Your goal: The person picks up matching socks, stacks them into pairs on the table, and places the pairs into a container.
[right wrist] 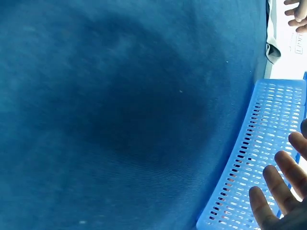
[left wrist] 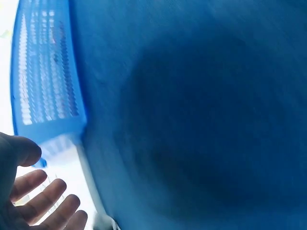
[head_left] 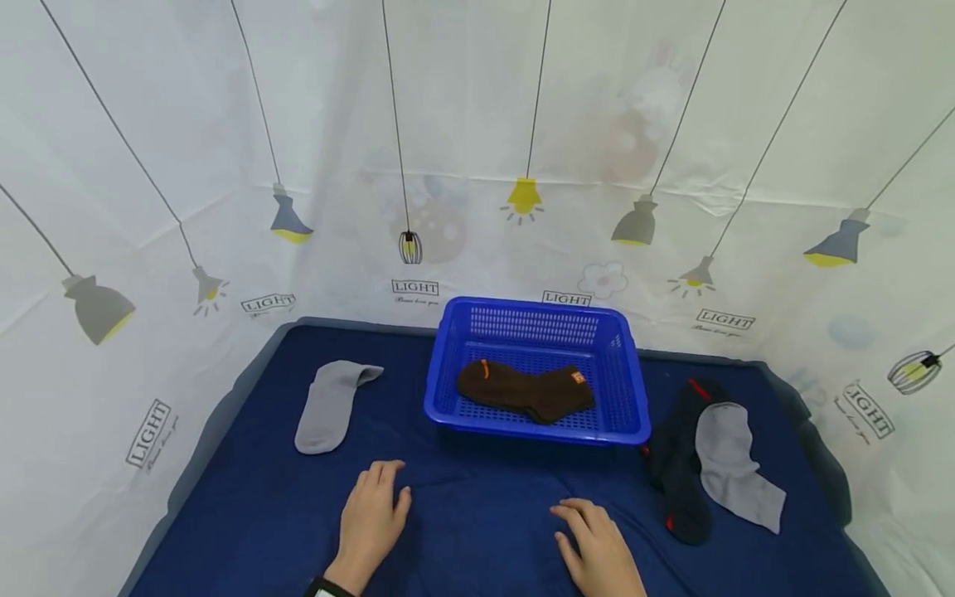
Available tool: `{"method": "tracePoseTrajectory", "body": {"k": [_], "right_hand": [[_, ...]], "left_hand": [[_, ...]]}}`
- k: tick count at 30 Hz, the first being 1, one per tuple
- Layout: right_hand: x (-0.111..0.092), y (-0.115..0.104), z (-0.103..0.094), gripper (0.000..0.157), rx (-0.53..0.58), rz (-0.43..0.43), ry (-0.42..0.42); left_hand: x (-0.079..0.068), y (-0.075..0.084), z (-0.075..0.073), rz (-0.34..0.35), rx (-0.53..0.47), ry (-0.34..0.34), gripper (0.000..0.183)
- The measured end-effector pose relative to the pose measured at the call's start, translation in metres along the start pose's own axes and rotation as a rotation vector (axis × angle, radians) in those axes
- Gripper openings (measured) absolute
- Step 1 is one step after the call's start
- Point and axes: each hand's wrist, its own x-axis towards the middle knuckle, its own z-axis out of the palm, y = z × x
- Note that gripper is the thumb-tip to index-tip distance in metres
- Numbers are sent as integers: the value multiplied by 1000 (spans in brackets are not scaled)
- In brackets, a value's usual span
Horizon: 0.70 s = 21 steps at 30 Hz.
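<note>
Inside the blue basket (head_left: 537, 431) lies a brown sock (head_left: 515, 391). Before it, the left hand (head_left: 373, 516) and right hand (head_left: 597, 547) are empty, fingers relaxed, a grey sock (head_left: 327, 410) near the left.

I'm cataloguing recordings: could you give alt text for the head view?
A person's empty left grip and right grip near a blue basket holding a brown sock; gray sock left; dark sock and another gray sock right.
</note>
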Motion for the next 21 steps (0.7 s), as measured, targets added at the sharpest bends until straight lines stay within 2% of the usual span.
{"method": "tracePoseTrajectory", "body": {"k": [5, 11, 15, 21], "right_hand": [[-6, -1, 6, 41, 6, -7, 37], [-13, -1, 15, 43, 40, -24, 58], [-16, -2, 17, 44, 57, -41, 59], [-19, -5, 16, 42, 24, -6, -9]], "left_hand": [[11, -29, -2, -45, 17, 63, 37], [42, -63, 3, -47, 51, 123, 46], [63, -77, 5, -34, 83, 118, 53], [88, -88, 5, -44, 112, 47, 56]]}}
